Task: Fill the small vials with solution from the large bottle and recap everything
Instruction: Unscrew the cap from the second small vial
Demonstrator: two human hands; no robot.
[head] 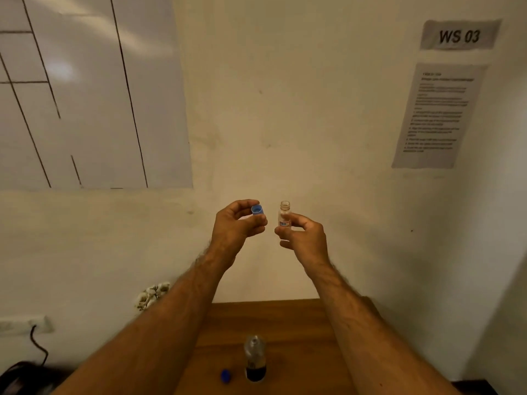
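**Holding vial and cap apart, both raised before the wall**

Item 1: small vial [285, 216]. Clear, with a threaded neck, open mouth and a small label low on its body. Whether liquid is inside cannot be told. Long axis upright, mouth up. Pinched at its lower half by the right hand [303, 238], fingers wrapped round it.

Item 2: blue cap [258, 210]. Gripped between thumb and fingertips of the left hand [238, 226]. It lies just left of the vial's mouth at about the same height, apart from it, its hollow seeming to face the camera.

Item 3: large bottle [255, 357]. Stands upright on the wooden table [299, 323], near and low between the forearms, uncapped, with dark liquid in its lower part.

Item 4: second blue cap [225, 376]. Rests on the table just left of the bottle.

Judgement: capping needs a short move right, with the hollow turned down over the neck.
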